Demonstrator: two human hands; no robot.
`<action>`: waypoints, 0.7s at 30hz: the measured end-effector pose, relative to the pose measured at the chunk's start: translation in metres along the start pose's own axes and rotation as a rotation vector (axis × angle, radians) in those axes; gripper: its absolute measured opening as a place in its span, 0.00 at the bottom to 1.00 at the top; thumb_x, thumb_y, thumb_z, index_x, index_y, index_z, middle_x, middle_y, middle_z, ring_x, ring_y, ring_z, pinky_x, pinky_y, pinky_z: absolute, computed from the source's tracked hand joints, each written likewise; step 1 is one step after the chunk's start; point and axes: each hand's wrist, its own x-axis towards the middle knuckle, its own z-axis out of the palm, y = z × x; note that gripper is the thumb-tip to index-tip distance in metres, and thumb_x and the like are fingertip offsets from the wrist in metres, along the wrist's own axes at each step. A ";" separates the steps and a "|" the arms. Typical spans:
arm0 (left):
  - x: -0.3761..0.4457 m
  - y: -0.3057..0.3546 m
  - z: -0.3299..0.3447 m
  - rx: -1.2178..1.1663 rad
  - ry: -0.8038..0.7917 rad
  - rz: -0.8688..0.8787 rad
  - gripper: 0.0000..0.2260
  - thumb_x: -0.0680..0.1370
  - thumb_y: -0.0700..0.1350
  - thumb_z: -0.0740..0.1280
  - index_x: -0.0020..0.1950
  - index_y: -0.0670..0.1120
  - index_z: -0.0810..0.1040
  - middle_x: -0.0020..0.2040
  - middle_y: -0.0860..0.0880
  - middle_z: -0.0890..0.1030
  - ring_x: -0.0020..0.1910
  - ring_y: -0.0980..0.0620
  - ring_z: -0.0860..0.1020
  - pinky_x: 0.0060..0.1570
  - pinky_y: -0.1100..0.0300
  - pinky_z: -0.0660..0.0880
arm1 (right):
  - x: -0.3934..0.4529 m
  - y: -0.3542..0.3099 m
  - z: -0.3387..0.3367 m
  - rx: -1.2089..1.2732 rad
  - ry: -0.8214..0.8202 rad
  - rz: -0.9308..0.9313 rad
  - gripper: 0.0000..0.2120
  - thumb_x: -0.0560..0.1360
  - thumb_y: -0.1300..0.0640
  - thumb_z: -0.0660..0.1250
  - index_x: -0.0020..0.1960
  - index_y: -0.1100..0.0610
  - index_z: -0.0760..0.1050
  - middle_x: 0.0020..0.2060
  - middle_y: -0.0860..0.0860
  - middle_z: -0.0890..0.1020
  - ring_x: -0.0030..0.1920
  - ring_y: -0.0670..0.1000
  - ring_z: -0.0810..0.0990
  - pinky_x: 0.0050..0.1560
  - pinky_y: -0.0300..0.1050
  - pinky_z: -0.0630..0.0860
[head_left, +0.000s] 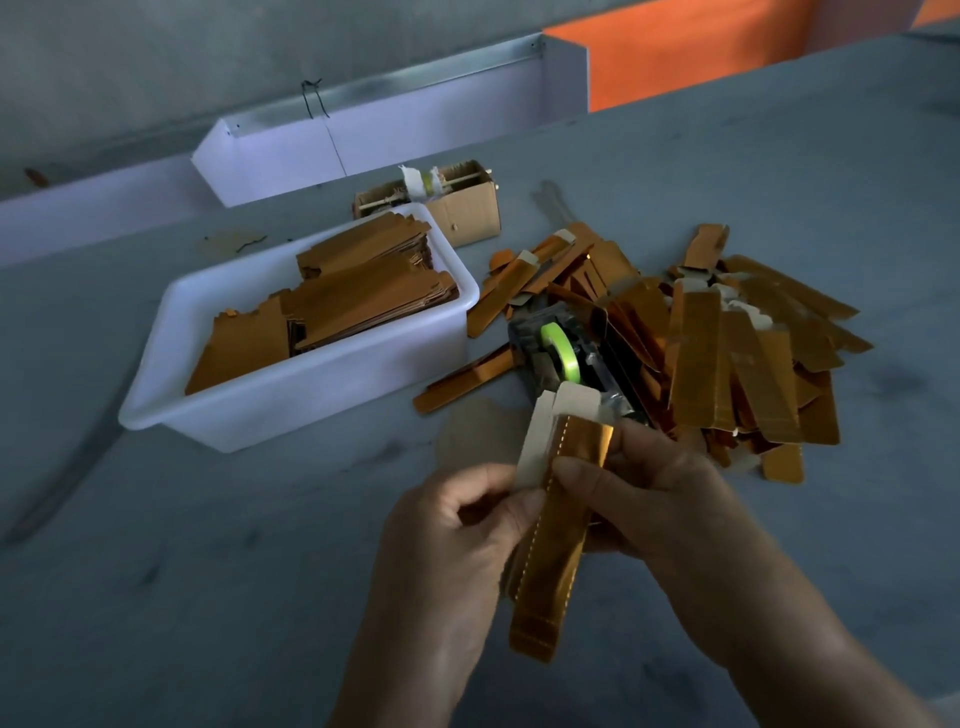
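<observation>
A long, narrow gold-foil carton blank (550, 540) with a pale cardboard inner flap at its top is held upright over the grey table. My left hand (457, 535) pinches its left edge near the pale flap. My right hand (649, 499) grips its right side, thumb pressed on the gold face. The blank's lower end hangs free between my wrists. Just beyond it sits a black tape dispenser (566, 358) with a green roll.
A white plastic tub (311, 400) at the left holds stacks of flat gold blanks. A loose heap of folded gold cartons (737, 343) spreads at the right. A small cardboard box (467, 208) and a white metal trough (395, 130) stand behind.
</observation>
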 end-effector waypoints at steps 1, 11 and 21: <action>0.000 -0.002 0.003 0.071 0.067 0.054 0.07 0.72 0.48 0.73 0.48 0.56 0.85 0.42 0.54 0.84 0.42 0.60 0.82 0.46 0.64 0.77 | 0.000 0.001 0.001 0.018 0.021 -0.001 0.04 0.68 0.54 0.69 0.43 0.51 0.80 0.37 0.55 0.84 0.40 0.53 0.85 0.41 0.45 0.82; -0.012 0.002 0.033 0.811 0.216 0.454 0.09 0.71 0.39 0.63 0.48 0.41 0.79 0.38 0.45 0.75 0.35 0.53 0.72 0.23 0.60 0.75 | -0.002 0.007 0.021 0.052 0.219 -0.066 0.01 0.71 0.58 0.70 0.42 0.56 0.80 0.34 0.51 0.84 0.36 0.48 0.84 0.33 0.35 0.78; -0.017 0.000 0.022 0.658 0.182 0.297 0.10 0.74 0.45 0.69 0.55 0.55 0.79 0.46 0.58 0.66 0.44 0.62 0.70 0.40 0.77 0.67 | 0.000 0.013 0.024 0.031 0.186 -0.046 0.04 0.71 0.56 0.69 0.38 0.51 0.80 0.30 0.49 0.82 0.33 0.46 0.82 0.34 0.35 0.76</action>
